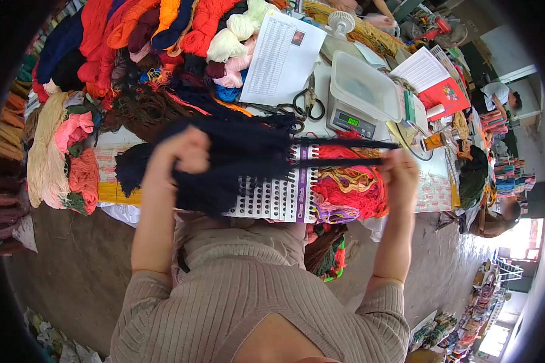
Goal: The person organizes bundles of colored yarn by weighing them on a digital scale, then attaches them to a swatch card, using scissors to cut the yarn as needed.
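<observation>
A bundle of dark navy yarn (236, 151) stretches between my two hands above the table's front edge. My left hand (191, 150) is closed in a fist around its thick end, slightly blurred. Some strands run out to the right, where my right hand (401, 169) pinches their ends. Beneath the yarn lies a white punched thread card (266, 202) with a purple-marked strip reading "Cross Stitch" (303, 187). Just right of the strip, a heap of red, yellow and purple thread (348, 187) sits near my right hand.
Scissors (309, 104) lie behind the yarn, beside a digital scale (352, 123) carrying a clear plastic tub (364, 85). A printed sheet (283, 57) rests against piled colored skeins (133, 36). Other people (496, 97) are at the far right.
</observation>
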{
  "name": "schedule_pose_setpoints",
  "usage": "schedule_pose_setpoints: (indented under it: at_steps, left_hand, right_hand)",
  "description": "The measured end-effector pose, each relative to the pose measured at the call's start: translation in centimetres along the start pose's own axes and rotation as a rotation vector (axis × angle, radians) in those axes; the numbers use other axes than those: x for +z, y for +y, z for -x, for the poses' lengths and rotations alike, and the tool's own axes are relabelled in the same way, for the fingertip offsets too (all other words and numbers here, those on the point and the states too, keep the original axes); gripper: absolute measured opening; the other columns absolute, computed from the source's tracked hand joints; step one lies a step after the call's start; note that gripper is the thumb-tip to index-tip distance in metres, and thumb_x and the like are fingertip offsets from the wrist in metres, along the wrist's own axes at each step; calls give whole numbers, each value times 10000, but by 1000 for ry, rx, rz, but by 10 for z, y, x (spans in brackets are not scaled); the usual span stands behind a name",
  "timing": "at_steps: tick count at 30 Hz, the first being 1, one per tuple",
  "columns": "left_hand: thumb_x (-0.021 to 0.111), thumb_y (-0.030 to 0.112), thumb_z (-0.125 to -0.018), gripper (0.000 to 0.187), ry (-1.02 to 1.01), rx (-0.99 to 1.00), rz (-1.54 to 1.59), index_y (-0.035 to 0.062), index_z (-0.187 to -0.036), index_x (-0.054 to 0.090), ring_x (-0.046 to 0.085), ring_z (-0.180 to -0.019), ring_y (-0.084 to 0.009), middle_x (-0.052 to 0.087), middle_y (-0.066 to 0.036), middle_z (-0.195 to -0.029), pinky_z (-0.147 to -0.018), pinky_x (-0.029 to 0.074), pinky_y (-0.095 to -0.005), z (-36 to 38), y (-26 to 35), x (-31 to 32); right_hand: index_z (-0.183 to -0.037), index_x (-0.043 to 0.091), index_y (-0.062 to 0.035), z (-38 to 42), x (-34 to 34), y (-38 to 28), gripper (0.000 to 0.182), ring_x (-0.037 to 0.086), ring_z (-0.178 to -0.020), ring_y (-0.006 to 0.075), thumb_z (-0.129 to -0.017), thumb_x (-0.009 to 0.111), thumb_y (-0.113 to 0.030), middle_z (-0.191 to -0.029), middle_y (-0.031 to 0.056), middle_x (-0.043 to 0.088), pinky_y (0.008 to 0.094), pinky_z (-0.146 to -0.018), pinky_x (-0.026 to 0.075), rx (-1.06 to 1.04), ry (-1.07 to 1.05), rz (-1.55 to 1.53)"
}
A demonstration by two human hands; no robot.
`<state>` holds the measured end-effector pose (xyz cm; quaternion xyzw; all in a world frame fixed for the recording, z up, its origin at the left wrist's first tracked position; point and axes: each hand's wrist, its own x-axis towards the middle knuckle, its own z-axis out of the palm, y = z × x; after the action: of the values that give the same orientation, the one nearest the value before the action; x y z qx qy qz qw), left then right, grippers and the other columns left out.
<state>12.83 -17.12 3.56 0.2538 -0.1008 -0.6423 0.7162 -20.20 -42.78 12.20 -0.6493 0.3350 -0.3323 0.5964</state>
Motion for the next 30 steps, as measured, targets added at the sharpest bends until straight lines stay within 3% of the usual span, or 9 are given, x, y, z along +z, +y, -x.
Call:
schedule_pose_setpoints:
  at_steps: [1,7,15,19,22,24,25,27,30]
  left_hand:
    - [494,227,-900,259,182,184,-86,60,-708,447,247,-363,-51,309,47,-525,-385,193,-223,13,24,1]
    - [360,138,-961,215,24,574,-34,11,-835,478,265,-374,-59,319,49,-533,-403,231,-221,57,136,-64]
    - [385,101,-938,206,-22,673,9,-19,-819,501,280,-409,-72,314,37,-507,-476,261,-225,65,236,-143]
    - [487,39,-858,120,771,1136,-41,19,-744,517,363,-493,-107,375,19,-570,-537,348,-235,53,275,-205]
    - [526,63,-838,112,902,1217,38,45,-728,517,430,-569,-146,429,-3,-632,-584,415,-280,87,290,-228]
    - [531,98,-845,91,997,1248,23,46,-776,560,428,-572,-136,434,-1,-640,-558,411,-278,97,265,-171]
    - [496,118,-871,180,708,1261,45,-20,-960,567,380,-538,-97,386,6,-610,-546,354,-245,122,297,-225]
    - [496,126,-875,387,192,1217,-31,-85,-1195,441,350,-522,-69,350,7,-607,-559,311,-224,117,262,-151]
    - [655,235,-775,751,-387,1031,22,-75,-1336,264,371,-560,-73,361,19,-698,-616,306,-205,85,178,-23]
  right_hand:
    - [-795,575,-46,-12,-30,3,164,352,-483,52,-889,545,-178,-623,-17,472,194,-444,271,-86,70,-80]
    - [-838,563,-30,-30,-182,18,175,371,-484,77,-896,554,-196,-660,3,487,193,-440,303,-37,423,-252]
    - [-819,555,-74,-30,-298,58,189,404,-445,80,-883,573,-252,-624,-16,499,186,-407,334,67,723,-363]
    - [-793,529,-106,-39,-351,92,188,383,-425,75,-884,558,-267,-574,-31,454,196,-376,295,73,868,-249]
    - [-766,525,-138,-30,-406,106,169,337,-391,68,-878,548,-262,-535,-44,383,209,-341,244,106,1060,-198]
    - [-746,553,-85,-14,-368,78,138,385,-401,60,-853,577,-169,-529,-38,439,191,-341,304,197,874,73]
    - [-750,553,-82,-19,-335,57,123,415,-417,57,-853,566,-148,-534,-33,455,176,-376,328,389,708,270]
    - [-752,550,-81,-31,-280,20,151,434,-447,61,-869,552,-178,-560,-24,473,172,-410,328,408,203,283]
    - [-872,560,-42,-57,-208,-54,191,504,-596,70,-903,540,-230,-747,4,555,171,-517,382,49,-125,-129]
